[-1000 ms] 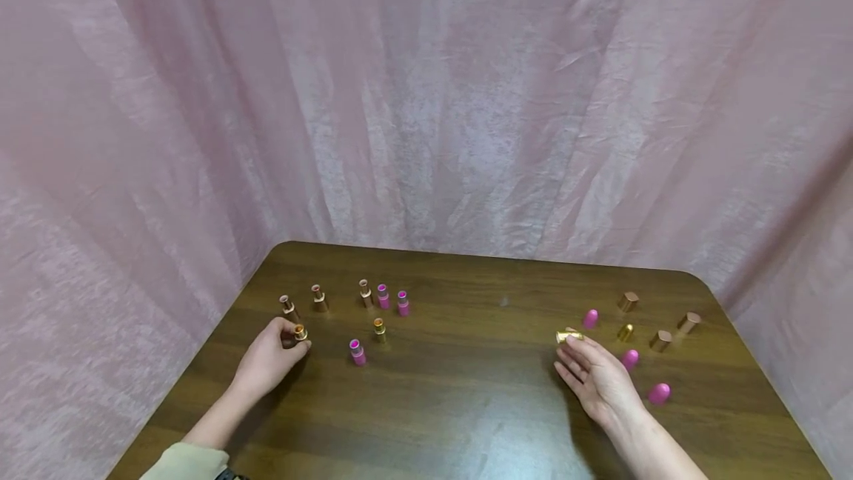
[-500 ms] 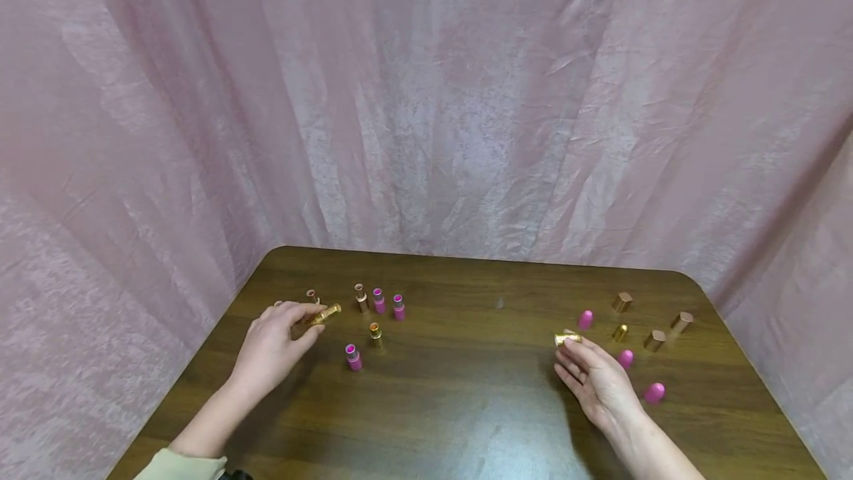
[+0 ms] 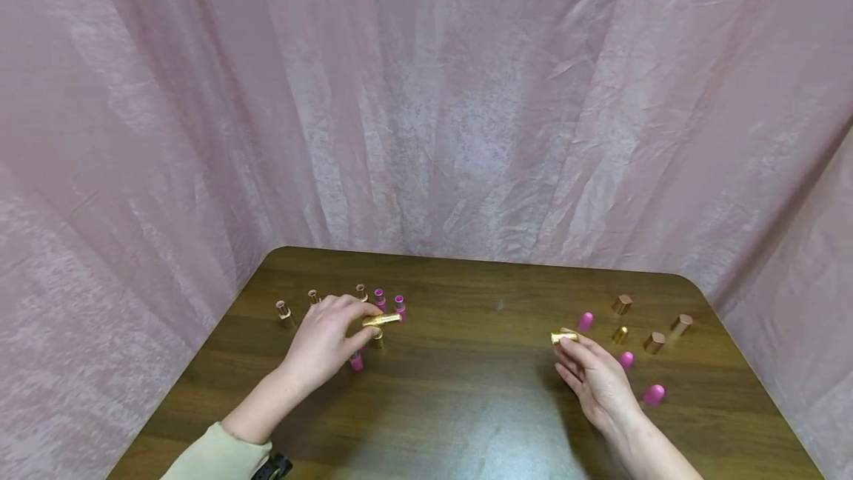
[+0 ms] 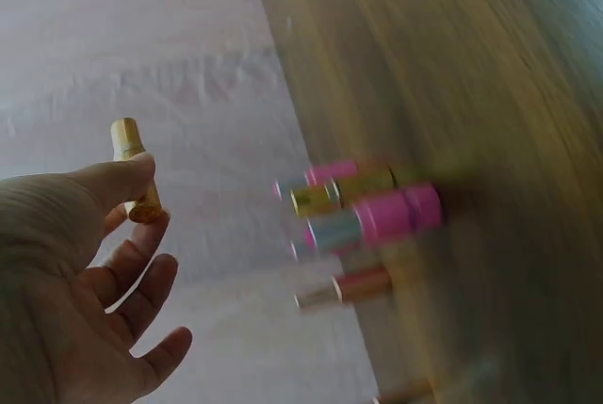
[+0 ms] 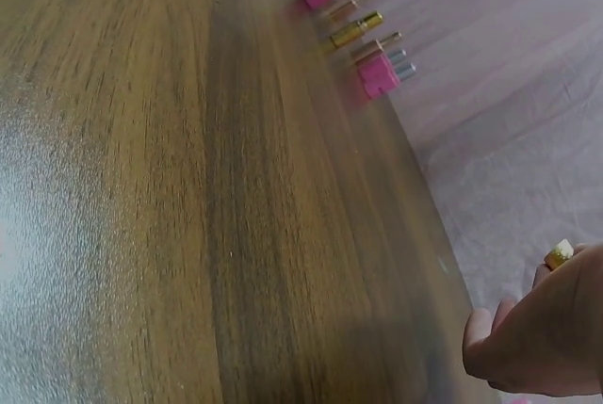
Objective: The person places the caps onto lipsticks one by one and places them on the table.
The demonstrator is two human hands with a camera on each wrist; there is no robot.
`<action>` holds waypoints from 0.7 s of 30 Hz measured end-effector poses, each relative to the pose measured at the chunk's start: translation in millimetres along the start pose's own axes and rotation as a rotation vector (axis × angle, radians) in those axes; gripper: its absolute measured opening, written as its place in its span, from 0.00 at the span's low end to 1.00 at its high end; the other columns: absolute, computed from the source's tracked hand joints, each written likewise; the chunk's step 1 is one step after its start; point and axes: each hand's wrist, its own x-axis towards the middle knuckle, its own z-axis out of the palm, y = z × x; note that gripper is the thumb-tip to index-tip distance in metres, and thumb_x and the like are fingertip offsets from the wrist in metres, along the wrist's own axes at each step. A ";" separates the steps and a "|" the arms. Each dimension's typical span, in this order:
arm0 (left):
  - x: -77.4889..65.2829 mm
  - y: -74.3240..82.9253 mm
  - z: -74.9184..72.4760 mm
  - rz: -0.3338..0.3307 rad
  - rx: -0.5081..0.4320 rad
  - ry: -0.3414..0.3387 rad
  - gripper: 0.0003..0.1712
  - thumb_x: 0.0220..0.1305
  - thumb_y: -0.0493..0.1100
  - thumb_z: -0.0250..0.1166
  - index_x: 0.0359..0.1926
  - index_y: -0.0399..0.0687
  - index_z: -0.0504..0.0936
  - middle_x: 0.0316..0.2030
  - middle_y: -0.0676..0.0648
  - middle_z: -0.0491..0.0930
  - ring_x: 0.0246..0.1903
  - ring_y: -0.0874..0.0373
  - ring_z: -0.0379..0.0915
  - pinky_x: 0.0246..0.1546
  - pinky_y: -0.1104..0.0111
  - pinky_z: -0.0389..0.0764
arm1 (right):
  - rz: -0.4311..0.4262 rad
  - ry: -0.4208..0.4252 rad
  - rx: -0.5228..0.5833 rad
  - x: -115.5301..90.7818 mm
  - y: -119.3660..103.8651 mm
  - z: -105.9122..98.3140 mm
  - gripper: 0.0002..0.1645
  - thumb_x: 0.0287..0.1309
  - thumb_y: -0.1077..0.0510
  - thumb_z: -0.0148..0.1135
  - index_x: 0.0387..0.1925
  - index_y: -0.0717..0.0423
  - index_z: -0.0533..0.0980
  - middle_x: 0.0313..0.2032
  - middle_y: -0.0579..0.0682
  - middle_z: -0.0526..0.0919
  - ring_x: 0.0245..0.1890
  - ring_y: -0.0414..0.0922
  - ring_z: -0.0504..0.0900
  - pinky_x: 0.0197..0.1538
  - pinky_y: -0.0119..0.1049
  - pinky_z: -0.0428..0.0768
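Between thumb and fingers, my left hand pinches a gold lipstick tube, tilted nearly sideways above the table. The left wrist view shows the same lipstick tube raised off the wood, the other fingers loosely bent. Another gold lipstick tube stands below it, partly covered. Over at the right, my right hand pinches a gold lipstick cap lying sideways in the fingertips; in the right wrist view only an end of the cap shows.
Uncapped pink tubes and rose-gold tubes stand upright on the left of the wooden table. On the right stand pink caps, a gold cap and copper-coloured caps. A pink curtain hangs behind.
My left hand has lifted the gold lipstick tube from the left group, tipped it sideways and carried it rightwards. The right hand with its cap has hardly moved.
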 end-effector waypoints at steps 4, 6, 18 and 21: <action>9.6 17.1 10.2 0.067 0.003 0.003 0.16 0.57 0.47 0.78 0.47 0.58 0.88 0.41 0.56 0.85 0.43 0.55 0.76 0.47 0.53 0.74 | -0.017 0.008 -0.016 -1.4 0.2 4.4 0.07 0.73 0.60 0.59 0.43 0.44 0.80 0.37 0.37 0.85 0.45 0.36 0.80 0.58 0.35 0.78; 13.9 24.6 15.4 0.091 0.003 0.001 0.17 0.57 0.47 0.78 0.47 0.57 0.88 0.41 0.57 0.85 0.43 0.55 0.76 0.48 0.53 0.75 | -0.027 0.012 -0.021 -1.9 0.6 6.5 0.07 0.73 0.60 0.58 0.44 0.45 0.79 0.37 0.37 0.84 0.44 0.36 0.80 0.57 0.35 0.78; 35.3 62.8 49.5 0.171 0.010 -0.041 0.10 0.59 0.52 0.76 0.41 0.61 0.87 0.40 0.60 0.82 0.43 0.57 0.76 0.48 0.58 0.75 | -0.043 0.023 0.005 -2.8 6.2 16.9 0.10 0.71 0.61 0.60 0.43 0.42 0.82 0.37 0.37 0.83 0.42 0.36 0.79 0.57 0.35 0.77; 41.0 70.7 58.0 0.183 0.012 -0.065 0.10 0.61 0.53 0.75 0.42 0.61 0.88 0.40 0.60 0.82 0.43 0.57 0.76 0.47 0.59 0.74 | -0.048 0.025 0.012 -2.6 6.8 19.2 0.09 0.72 0.61 0.60 0.42 0.42 0.82 0.37 0.37 0.85 0.44 0.37 0.79 0.60 0.37 0.76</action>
